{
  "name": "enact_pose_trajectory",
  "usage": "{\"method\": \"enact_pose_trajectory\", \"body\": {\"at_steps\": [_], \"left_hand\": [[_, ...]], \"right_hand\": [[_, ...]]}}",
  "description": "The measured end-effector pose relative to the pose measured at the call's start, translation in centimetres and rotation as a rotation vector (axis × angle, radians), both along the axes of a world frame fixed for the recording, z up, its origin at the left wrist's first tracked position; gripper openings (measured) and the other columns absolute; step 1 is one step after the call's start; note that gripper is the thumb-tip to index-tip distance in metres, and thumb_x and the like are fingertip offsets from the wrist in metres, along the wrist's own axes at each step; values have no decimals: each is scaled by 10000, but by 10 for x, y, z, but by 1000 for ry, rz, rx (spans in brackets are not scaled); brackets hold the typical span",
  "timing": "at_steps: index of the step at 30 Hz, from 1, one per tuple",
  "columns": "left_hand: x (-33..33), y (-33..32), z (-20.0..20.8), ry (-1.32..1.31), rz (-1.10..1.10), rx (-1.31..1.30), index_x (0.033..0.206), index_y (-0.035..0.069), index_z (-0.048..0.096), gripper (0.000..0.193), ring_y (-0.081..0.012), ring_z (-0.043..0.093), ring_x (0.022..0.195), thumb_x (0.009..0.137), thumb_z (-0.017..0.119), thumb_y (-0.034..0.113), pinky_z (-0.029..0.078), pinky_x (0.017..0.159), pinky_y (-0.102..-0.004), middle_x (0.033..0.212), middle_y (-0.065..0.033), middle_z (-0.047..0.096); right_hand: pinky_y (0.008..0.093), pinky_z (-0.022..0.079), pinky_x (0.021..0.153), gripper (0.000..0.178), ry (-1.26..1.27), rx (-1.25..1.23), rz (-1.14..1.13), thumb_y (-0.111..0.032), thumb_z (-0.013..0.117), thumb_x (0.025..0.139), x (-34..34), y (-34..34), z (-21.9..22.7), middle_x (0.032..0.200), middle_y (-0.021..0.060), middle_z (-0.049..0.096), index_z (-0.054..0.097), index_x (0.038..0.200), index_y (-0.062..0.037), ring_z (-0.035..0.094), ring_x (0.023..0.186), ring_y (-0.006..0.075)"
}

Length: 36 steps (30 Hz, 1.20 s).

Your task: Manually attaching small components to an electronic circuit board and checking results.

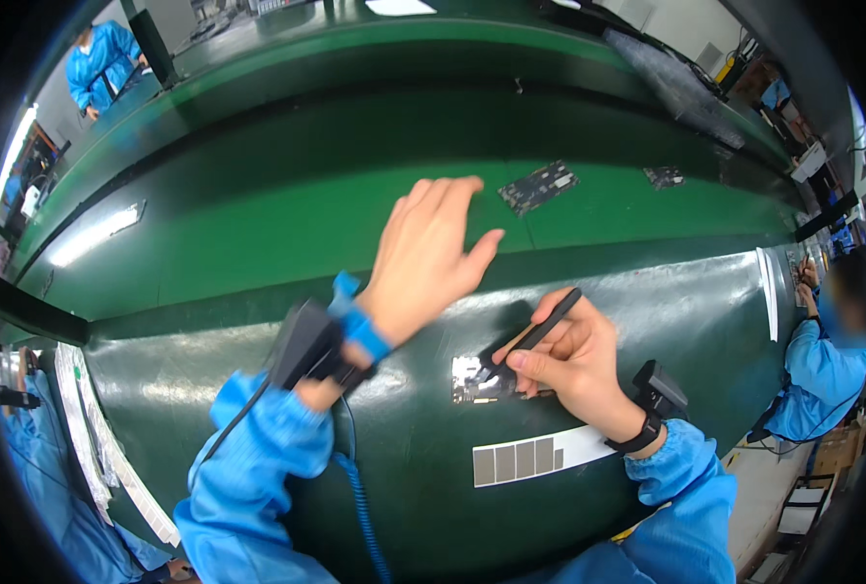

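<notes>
My left hand [428, 248] is open above the near edge of the green belt, fingers stretched out and holding nothing. Its fingertips come close to a dark circuit board [538, 187] on the belt, and no contact is visible. Closer to me, my right hand [589, 365] grips a black pen-shaped tool [555, 317]. The tool's lower end points down at another circuit board [474, 391], which lies on the dark green mat and is partly covered by my fingers. Beneath my right wrist is a white strip with grey rectangular labels [521, 460].
A smaller board [664, 177] sits farther right on the belt. White strips [768, 295] lie at the mat's right end, more strips [88, 428] at its left. A blue coiled cord [360, 511] hangs by my left arm. Other people in blue work nearby.
</notes>
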<state>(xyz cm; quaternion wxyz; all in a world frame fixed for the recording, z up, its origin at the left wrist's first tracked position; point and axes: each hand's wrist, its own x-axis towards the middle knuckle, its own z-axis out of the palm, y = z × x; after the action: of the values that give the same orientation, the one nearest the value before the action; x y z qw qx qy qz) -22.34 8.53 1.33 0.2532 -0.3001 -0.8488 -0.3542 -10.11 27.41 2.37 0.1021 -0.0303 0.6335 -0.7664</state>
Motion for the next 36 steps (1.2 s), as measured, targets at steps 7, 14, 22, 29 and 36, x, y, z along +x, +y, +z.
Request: {"method": "enact_pose_trajectory", "body": {"at_steps": [7,14,22,29,36], "left_hand": [[-60,35,-5,-221,-95,-174,1276,-50,604,625,-368,658,979,753,835,202,533,879,-438,1040,-210,709],[30,-16,15,-135,-344,35,1157,-24,672,492,-315,666,941,697,825,58,554,829,-381,1062,-169,704],[160,-92,9,-187,-277,-206,1095,-65,683,456,-335,664,962,684,845,51,573,798,-407,1098,-183,681],[163,-92,8,-154,-295,-325,1097,-3,717,403,-291,621,1109,740,811,161,541,887,-401,1213,-142,654],[166,-94,-2,-69,-320,-360,1106,42,737,387,-306,625,1098,728,795,98,581,867,-399,1212,-115,665]], "right_hand": [[248,546,533,373,106,-112,-55,96,702,885,1,8,19,931,248,742,448,1125,-35,683,628,142],[231,545,510,380,209,-51,-165,79,716,879,-7,34,44,925,251,737,449,1122,-42,687,619,140],[232,543,537,386,-107,10,99,121,700,879,24,-2,32,919,173,748,455,1147,-8,698,689,120],[217,530,548,392,-161,117,149,126,702,877,27,-14,9,896,135,749,464,1154,-14,690,699,93],[196,516,585,402,-16,162,131,109,741,856,38,-18,-5,906,119,757,485,1139,-13,692,739,77]]}}
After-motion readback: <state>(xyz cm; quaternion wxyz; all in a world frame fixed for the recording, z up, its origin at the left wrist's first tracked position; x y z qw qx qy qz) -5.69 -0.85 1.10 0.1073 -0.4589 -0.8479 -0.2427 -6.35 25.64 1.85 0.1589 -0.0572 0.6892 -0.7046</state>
